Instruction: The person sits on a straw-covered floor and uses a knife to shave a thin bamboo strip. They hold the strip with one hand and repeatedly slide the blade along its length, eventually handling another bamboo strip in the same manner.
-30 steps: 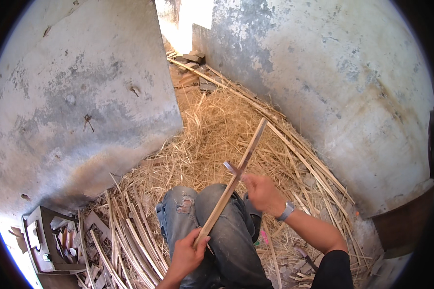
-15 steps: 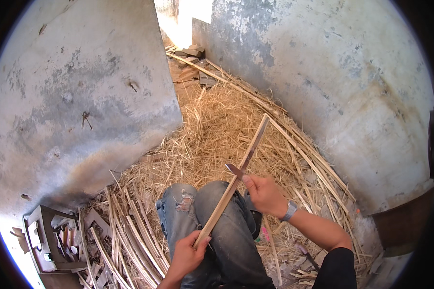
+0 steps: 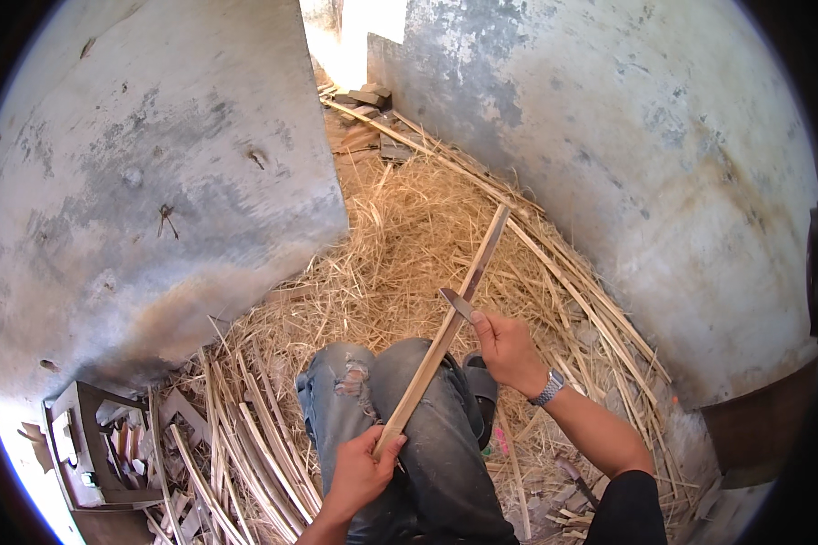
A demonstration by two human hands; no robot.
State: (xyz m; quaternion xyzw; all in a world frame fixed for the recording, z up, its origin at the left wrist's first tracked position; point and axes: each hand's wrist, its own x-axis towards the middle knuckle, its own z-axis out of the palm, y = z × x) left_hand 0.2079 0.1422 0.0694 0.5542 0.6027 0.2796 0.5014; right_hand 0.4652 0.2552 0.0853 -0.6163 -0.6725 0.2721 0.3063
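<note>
A long, flat wooden strip (image 3: 434,356) slants from my lap up toward the far right, pale on one face and dark near its far end. Its near end is gripped by my left hand (image 3: 365,468), thumb on top, just over my jeans. My right hand (image 3: 511,352), with a metal-banded watch on its wrist, is closed round a knife (image 3: 457,302); the handle is hidden in the fingers. The dark blade lies across the strip at about its middle, tip pointing up and left.
Fine shavings (image 3: 409,227) cover the floor ahead. Long strips (image 3: 582,282) lie along the right wall (image 3: 627,163); more strips (image 3: 254,445) lie at my left, beside a broken dark casing (image 3: 91,445). A curved-handled tool (image 3: 577,480) rests at the lower right. The left wall (image 3: 182,163) stands close.
My right hand and the knife have shifted slightly right and up along the strip. The strip's near end and my left hand have moved a little right and up.
</note>
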